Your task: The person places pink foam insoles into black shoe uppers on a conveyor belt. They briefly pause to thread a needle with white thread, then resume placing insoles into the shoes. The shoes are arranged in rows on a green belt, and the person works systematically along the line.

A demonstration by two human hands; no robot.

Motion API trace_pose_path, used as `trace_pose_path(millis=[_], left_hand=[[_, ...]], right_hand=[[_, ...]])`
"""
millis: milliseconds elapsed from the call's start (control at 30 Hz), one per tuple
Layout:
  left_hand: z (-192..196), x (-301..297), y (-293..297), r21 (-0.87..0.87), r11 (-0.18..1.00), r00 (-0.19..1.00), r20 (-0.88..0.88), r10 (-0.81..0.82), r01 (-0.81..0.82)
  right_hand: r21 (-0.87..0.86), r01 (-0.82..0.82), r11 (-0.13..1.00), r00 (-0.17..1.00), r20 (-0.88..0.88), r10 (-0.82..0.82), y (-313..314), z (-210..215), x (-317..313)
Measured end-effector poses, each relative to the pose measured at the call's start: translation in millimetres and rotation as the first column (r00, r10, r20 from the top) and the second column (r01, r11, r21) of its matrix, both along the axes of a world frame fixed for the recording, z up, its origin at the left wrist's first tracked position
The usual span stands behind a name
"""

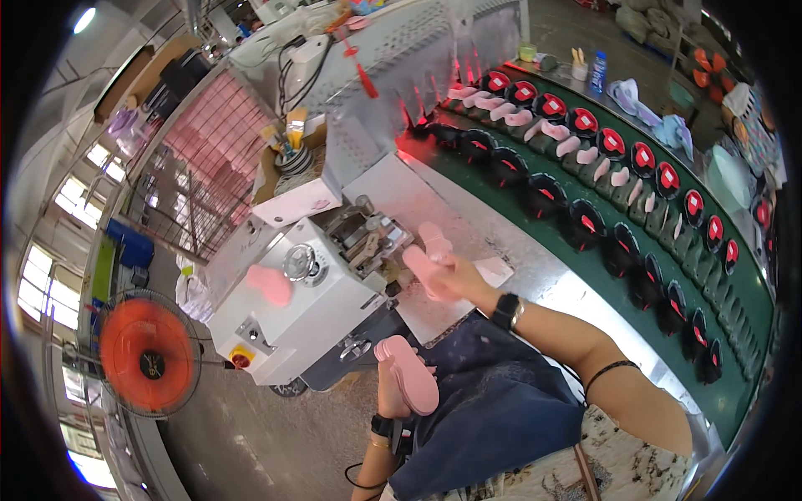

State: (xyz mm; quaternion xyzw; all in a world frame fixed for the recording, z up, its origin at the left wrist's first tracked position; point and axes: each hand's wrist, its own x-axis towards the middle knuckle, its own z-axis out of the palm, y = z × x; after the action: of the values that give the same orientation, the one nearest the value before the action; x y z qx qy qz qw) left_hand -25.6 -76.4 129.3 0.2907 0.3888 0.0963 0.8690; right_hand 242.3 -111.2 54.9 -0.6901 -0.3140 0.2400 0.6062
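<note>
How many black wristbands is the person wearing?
2. The left black wristband sits just behind the left hand, which holds a pink sole. The right black wristband sits behind the right hand, beside a shiny bracelet. None seem hidden.

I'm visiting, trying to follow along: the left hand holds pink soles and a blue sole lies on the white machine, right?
Not quite: the head view shows the sole on the white machine is pink, not blue. The left hand does hold pink soles.
</note>
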Motion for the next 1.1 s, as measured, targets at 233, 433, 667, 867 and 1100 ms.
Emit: trace_pose_path(millis=[233,433,667,867,1100], left_hand=[[0.4,-2.1,-11.3,0.010,1.000,0.999,-0.037,-0.003,0.003],[2.2,-10.4,-7.7,-0.012,1.000,0.996,-0.085,-0.024,0.023],[17.8,-12.8,-10.6,0.098,0.992,0.987,-0.129,0.097,-0.085],[4.8,-8.5,-11.3,0.346,0.935,0.962,-0.272,0.025,0.074],[-87.6,-28.3,13.7,0.961,0.192,0.916,-0.115,-0.385,0.201]], right_hand=[[-0.196,0.040,0.980,0.983,0.183,-0.004,84.3,-13.4,56.0],[-0.106,0.173,0.979,0.732,0.679,-0.056,62.3,51.0,59.9],[-0.287,0.199,0.937,0.971,0.187,-0.149,125.7,3.4,64.0],[-0.041,0.266,0.963,0.956,-0.118,-0.269,94.7,-14.1,115.5],[0.020,0.635,0.772,0.748,-0.267,-0.608,-184.7,11.9,190.2]])
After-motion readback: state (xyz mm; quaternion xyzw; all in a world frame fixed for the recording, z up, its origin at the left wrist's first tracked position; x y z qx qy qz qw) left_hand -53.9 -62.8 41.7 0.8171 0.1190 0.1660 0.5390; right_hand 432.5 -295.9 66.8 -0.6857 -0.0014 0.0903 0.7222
